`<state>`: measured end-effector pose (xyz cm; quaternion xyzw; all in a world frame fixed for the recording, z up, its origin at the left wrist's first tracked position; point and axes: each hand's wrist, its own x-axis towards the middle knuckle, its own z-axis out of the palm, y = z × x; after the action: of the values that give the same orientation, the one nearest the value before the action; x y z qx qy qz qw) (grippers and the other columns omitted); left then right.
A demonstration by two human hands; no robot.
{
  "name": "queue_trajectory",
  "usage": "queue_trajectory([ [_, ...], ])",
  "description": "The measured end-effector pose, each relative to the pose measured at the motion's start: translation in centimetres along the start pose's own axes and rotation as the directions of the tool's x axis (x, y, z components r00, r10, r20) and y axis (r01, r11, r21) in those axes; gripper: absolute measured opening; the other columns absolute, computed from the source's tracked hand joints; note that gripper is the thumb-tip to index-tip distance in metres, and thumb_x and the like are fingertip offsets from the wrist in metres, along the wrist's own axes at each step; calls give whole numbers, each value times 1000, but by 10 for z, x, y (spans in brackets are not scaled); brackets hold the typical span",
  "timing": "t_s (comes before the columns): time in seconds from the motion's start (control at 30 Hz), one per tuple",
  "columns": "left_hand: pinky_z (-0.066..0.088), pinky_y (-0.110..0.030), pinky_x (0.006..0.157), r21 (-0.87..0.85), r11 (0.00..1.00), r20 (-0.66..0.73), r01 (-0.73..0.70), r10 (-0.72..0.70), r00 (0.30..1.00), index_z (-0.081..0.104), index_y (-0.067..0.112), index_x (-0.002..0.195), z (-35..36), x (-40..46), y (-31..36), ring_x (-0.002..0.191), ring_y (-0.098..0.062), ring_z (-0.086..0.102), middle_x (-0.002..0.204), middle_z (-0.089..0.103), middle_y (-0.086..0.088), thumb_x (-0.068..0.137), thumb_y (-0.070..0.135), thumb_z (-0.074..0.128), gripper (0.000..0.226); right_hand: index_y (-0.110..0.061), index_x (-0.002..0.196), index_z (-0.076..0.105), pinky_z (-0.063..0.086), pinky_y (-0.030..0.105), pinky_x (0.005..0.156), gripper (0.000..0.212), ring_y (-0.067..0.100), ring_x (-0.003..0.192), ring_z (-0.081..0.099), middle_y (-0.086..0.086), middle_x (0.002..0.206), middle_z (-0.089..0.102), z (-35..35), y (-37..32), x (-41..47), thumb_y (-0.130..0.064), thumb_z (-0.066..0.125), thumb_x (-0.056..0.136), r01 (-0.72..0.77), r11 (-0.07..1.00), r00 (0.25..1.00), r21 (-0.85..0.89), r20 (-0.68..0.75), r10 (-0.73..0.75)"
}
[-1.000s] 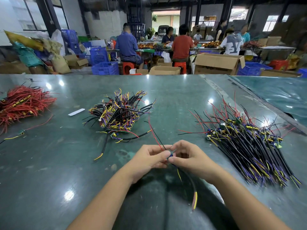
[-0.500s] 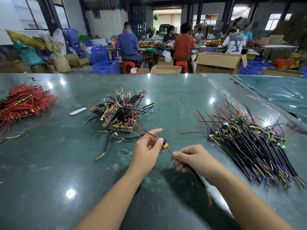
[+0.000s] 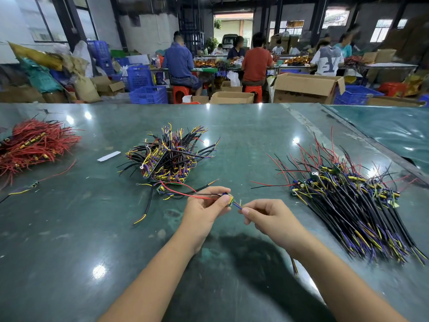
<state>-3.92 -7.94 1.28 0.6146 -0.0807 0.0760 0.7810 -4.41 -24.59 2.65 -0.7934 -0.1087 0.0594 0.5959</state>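
My left hand point(image 3: 206, 210) pinches a small green circuit board point(image 3: 230, 201) with red and black wires trailing left from it. My right hand point(image 3: 267, 214) pinches the purple and yellow leads point(image 3: 237, 206) coming off the board's right side; a black cable runs on under my right wrist and its striped end point(image 3: 294, 266) shows below my forearm. Both hands hover above the green table point(image 3: 69, 240) near its front middle.
A tangled heap of wired boards point(image 3: 168, 156) lies ahead of my left hand. A neat pile of wired boards point(image 3: 355, 201) fans out at the right. Red wires point(image 3: 32, 145) lie far left, with a white strip point(image 3: 108, 156) nearby. People sit at benches beyond the table.
My hands first parted with the cable drawn out between them. Now they have come closer again, my right hand sliding up to the leads next to the board.
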Motion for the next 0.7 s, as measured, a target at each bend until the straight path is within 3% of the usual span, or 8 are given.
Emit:
queue_trajectory([
  [0.07, 52, -18, 67, 30, 999, 2, -43, 43, 999, 69, 14, 88, 2, -1, 4, 72, -5, 64, 76, 71, 2, 86, -3, 61, 18, -4, 82, 66, 27, 26, 51, 20, 14, 52, 32, 7, 65, 51, 2, 1, 0, -17, 57, 93, 45, 993, 999, -106, 28, -42],
  [0.2, 51, -19, 71, 64, 995, 19, -77, 76, 997, 66, 13, 89, 3, -1, 8, 73, -5, 62, 76, 70, 4, 89, -2, 57, 17, -7, 83, 63, 23, 15, 43, 19, 5, 42, 28, -8, 56, 47, 0, -3, -1, -9, 50, 96, -9, 982, 990, 187, 141, -18],
  [0.3, 55, -27, 72, -51, 996, 105, 71, -66, 992, 58, 13, 92, 4, -2, 8, 71, -11, 65, 80, 66, -3, 94, 5, 52, 10, -6, 82, 59, 21, 16, 43, 17, 6, 44, 23, -7, 55, 44, -5, -4, -4, -9, 48, 95, -63, 939, 971, 338, 238, -20],
  [0.4, 56, -25, 66, -123, 963, 218, 241, -211, 953, 52, 16, 93, 3, -5, 9, 68, -16, 70, 77, 70, -6, 96, 15, 48, 5, -3, 82, 57, 20, 15, 42, 14, 6, 43, 19, -2, 56, 38, -9, -5, -5, -15, 52, 88, -113, 905, 954, 411, 301, -17],
  [0.57, 55, -23, 61, -50, 973, 198, 226, -212, 957, 52, 17, 91, 1, -4, 9, 56, -12, 64, 67, 68, -3, 94, 16, 51, 3, -5, 78, 60, 16, 19, 44, 19, 7, 43, 19, -2, 54, 38, -10, -6, -4, -11, 51, 93, -139, 942, 961, 306, 270, 54],
  [0.7, 52, -20, 57, 235, 966, 210, 106, -157, 965, 53, 16, 89, -2, -5, 8, 52, -8, 61, 56, 63, 3, 97, 11, 50, 10, -16, 65, 61, 21, 18, 43, 30, 8, 44, 28, -5, 51, 39, -7, -7, -6, -8, 52, 92, -114, 993, 973, -19, 200, 115],
])
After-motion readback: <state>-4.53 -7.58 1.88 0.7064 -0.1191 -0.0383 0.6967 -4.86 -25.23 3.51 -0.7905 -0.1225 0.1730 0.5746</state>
